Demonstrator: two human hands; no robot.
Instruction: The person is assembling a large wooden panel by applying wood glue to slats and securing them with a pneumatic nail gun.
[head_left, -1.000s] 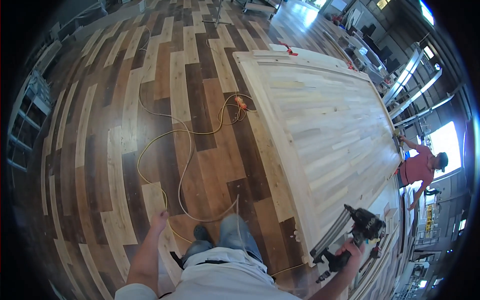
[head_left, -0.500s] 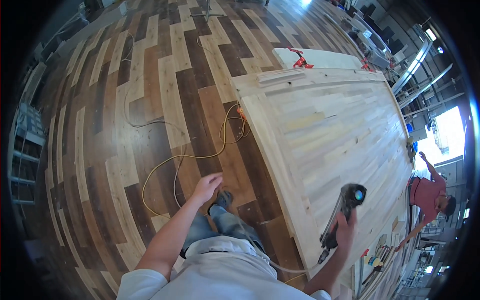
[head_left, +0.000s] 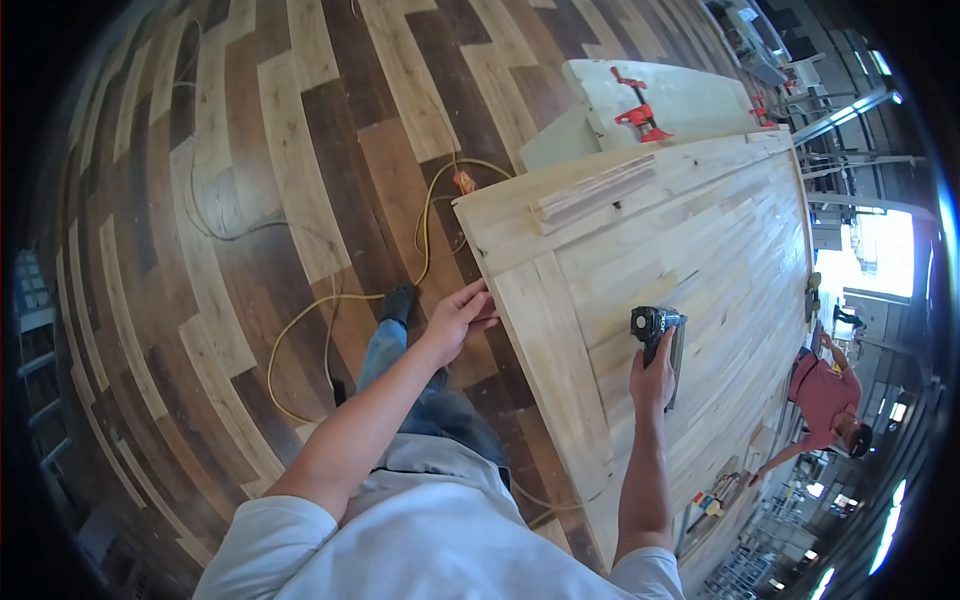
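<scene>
My right hand (head_left: 653, 378) grips a black nail gun (head_left: 652, 328) and holds it over the large pale wooden panel (head_left: 690, 270). The tool's slim magazine runs back beside my wrist. At the panel's left edge is my left hand (head_left: 460, 318), fingers apart and stretched toward the edge board (head_left: 560, 350). Its fingertips meet or nearly meet the edge; actual contact is hard to make out. Thin wood strips (head_left: 597, 192) lie together on the panel's far end.
A red clamp (head_left: 640, 112) sits on a pale board (head_left: 690, 95) beyond the panel. A yellow cord (head_left: 424, 235) with an orange connector (head_left: 464, 182) curls across the plank floor, near my feet. A person in a red shirt (head_left: 828, 400) leans at the panel's right side.
I have moved toward the panel's far end. My left hand has come right to its edge. The nail gun has turned and swung forward over the panel, still in my right hand.
</scene>
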